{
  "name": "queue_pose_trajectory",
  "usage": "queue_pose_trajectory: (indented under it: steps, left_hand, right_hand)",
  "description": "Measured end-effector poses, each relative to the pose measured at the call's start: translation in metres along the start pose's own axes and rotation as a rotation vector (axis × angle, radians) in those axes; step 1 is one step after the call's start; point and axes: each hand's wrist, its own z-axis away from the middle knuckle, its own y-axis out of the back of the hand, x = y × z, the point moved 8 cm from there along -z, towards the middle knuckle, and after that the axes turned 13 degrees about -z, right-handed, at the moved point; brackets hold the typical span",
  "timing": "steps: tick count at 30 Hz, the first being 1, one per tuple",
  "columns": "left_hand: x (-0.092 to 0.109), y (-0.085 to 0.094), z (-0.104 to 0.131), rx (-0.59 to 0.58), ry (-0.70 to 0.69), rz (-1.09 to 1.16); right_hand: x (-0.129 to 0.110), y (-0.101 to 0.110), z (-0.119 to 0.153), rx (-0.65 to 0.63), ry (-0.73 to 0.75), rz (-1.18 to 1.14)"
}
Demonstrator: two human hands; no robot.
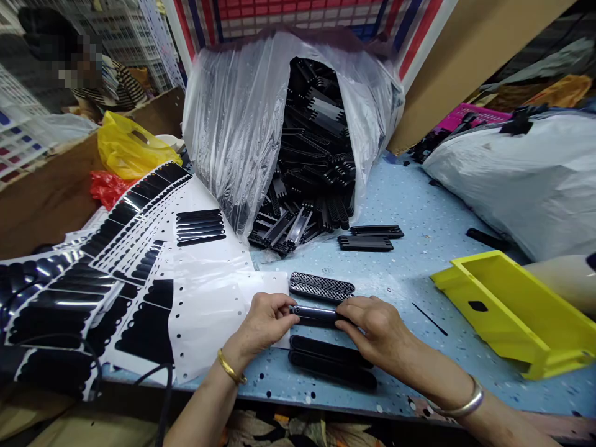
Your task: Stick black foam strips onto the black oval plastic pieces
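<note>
A narrow black plastic piece point(315, 315), glossy on top with rounded ends, lies crosswise at the front of the table. My left hand point(267, 320) pinches its left end between thumb and fingers. At the other end, the thumb and fingers of my right hand point(375, 323) close on it and cover that tip. Just behind it lie patterned black pieces point(321, 285) with a crosshatched face. Two smooth black pieces point(330, 361) rest in front, side by side. Partly under my left hand spreads a white backing sheet point(205, 316) with a few black stickers point(200, 226) on it.
A clear plastic bag point(233, 118) spills many black pieces at the back. Sheets of black stickers point(144, 192) cover the left side. To the right stand a yellow tray point(493, 316) and a white sack point(521, 174). A person point(112, 84) sits at far left.
</note>
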Motion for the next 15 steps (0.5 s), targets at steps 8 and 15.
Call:
queue_pose_trajectory:
  steps: [8, 15]
  left_hand:
    - [-0.0017, -0.0013, -0.0017, 0.003, -0.026, 0.011]
    - [-0.0036, -0.0013, -0.0011, 0.01, 0.003, 0.068]
  right_hand:
    - [0.0, -0.0043, -0.001, -0.044, -0.018, 0.016]
    - [-0.0007, -0.0061, -0.0016, -0.06, -0.015, 0.039]
